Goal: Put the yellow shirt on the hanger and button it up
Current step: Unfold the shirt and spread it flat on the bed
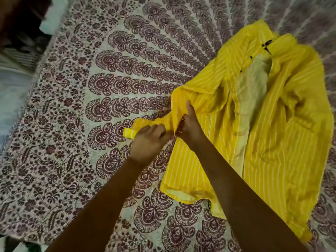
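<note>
both hands meet on one sleeve of the yellow shirt. the left hand has its fingers curled around the twisted part of the sleeve, near the cuff, and the pale striped cuff end comes out just to the left of this hand. the right hand is touching the left one at the fingertips; its thumb lies on top of the cloth and its fingers go under a fold, so it pinches the sleeve where it joins the body of the shirt. both forearms are bare and come from the bottom of the view.

the shirt lies open and flat, to the right of the hands and beyond them, with white stripes on the yellow. its front is unbuttoned, and the paler inside shows as a long strip between the two front panels. small dark buttons run along the edge of the nearer panel. at the collar, far from the hands, the dark hook of a hanger is sticking out, a little blurred.

under everything is a bedsheet with a dark red floral and paisley print, which spreads to the left of the hands.
</note>
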